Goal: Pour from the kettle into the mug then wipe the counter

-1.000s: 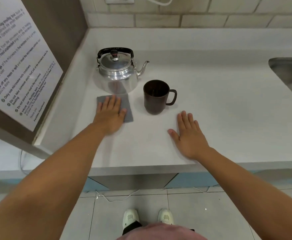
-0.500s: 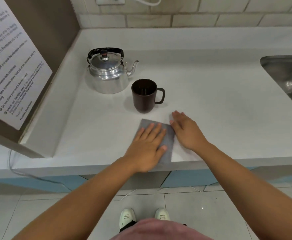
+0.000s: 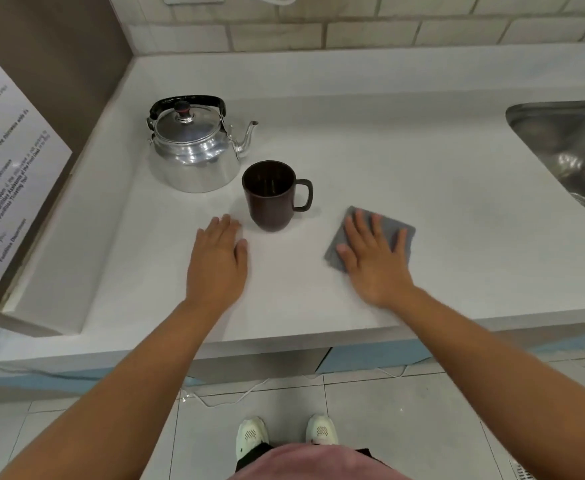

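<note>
A shiny metal kettle [image 3: 194, 157] with a black handle stands at the back left of the white counter [image 3: 422, 174], its spout pointing right. Just in front and to the right of it is a dark brown mug [image 3: 270, 202], upright, handle to the right. My left hand [image 3: 216, 261] lies flat on the counter just left of the mug, holding nothing. To the right of the mug, my right hand [image 3: 370, 261] presses flat on a grey cloth [image 3: 391, 225], fingers spread over it.
A steel sink [image 3: 568, 147] is set into the counter at the far right. A brown panel with a printed notice [image 3: 7, 174] closes off the left side. Tiled wall runs behind; the counter's front edge is close below my wrists.
The cloth has passed from under my left hand to under my right and slid right of the mug. My left hand has moved back to the left of the mug.
</note>
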Tool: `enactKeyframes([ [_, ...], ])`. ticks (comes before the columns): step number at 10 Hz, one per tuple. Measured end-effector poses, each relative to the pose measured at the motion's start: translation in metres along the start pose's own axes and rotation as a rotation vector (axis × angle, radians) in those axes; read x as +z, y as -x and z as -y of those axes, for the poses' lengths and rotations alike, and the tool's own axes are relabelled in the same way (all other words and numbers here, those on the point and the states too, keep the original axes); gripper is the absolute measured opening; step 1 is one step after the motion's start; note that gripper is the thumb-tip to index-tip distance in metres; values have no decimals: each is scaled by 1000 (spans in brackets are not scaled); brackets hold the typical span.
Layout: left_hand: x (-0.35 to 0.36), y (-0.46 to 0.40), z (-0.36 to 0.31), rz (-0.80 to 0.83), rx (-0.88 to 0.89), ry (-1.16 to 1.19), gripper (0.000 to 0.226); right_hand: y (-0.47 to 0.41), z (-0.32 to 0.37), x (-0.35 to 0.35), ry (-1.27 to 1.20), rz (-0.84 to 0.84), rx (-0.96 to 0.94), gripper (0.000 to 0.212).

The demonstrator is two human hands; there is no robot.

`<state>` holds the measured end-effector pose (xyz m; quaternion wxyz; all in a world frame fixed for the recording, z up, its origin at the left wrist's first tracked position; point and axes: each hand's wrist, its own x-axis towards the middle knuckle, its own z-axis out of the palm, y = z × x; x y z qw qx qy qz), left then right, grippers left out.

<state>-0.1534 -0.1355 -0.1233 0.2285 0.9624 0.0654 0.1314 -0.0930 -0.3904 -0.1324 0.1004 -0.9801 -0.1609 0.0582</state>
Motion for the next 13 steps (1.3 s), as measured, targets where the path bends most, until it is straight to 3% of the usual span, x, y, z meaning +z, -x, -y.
enactKeyframes([
  [1,7,-2,5,80,18,-48,46,-58,-25,-17,72,41,129,58],
  [2,8,-2,9,71,26,-47,47,-95,-8,-17,95,109,-49,59],
  [3,10,-2,10,71,31,-51,48,-99,-7,-14,73,150,-372,62],
  [5,9,-2,7,63,13,-30,47,-111,-25,-23,68,72,-70,64],
  [7,7,-2,7,59,15,-16,47,-67,-5,-20,45,167,-376,63],
  [10,8,-1,8,63,34,-35,48,39,-5,-16,75,169,-392,66],
  [13,1,-6,8,147,2,-20,50,48,-2,-30,-23,193,-333,68],
])
